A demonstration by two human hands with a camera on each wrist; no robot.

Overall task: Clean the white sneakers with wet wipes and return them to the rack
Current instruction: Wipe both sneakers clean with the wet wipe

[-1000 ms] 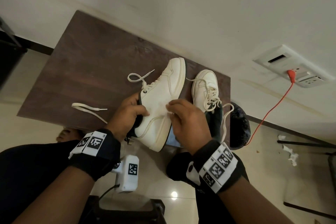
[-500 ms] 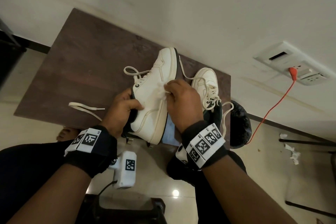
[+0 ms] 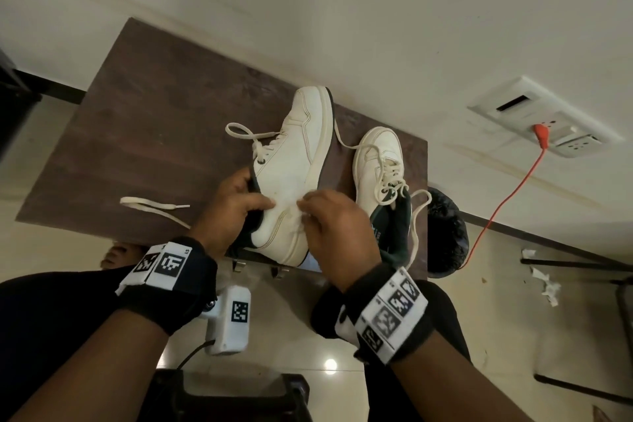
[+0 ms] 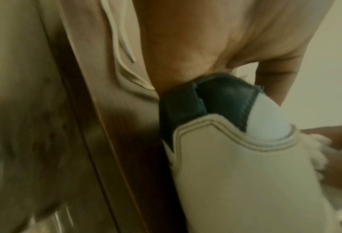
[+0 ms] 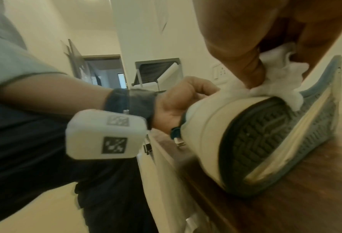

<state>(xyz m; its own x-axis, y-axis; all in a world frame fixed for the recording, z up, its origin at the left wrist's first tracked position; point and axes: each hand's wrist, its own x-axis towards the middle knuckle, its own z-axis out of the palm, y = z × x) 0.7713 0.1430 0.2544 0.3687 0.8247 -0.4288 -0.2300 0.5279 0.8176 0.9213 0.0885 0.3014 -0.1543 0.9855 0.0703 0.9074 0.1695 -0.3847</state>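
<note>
A white sneaker point(image 3: 294, 168) with a dark collar lies tilted on its side on the brown table point(image 3: 164, 113), toe pointing away. My left hand point(image 3: 236, 205) grips its heel collar point(image 4: 206, 97), thumb on the outside. My right hand point(image 3: 329, 229) pinches a crumpled white wet wipe point(image 5: 275, 78) and presses it against the sneaker's side near the heel point(image 4: 317, 151). The dark ribbed sole point(image 5: 265, 141) faces the right wrist view. The second white sneaker point(image 3: 376, 164) stands upright to the right, its laces loose.
A loose white lace point(image 3: 150, 209) lies on the table's left front. A black bin bag point(image 3: 445, 233) sits beside the table's right end. An orange cable point(image 3: 507, 195) runs from a wall socket point(image 3: 548, 127). Crumpled wipes point(image 3: 544, 284) lie on the floor at right.
My right hand with the wipe has slid from mid-side of the sneaker back down toward the heel. The left hand keeps its hold on the collar; the shoe has tilted a little.
</note>
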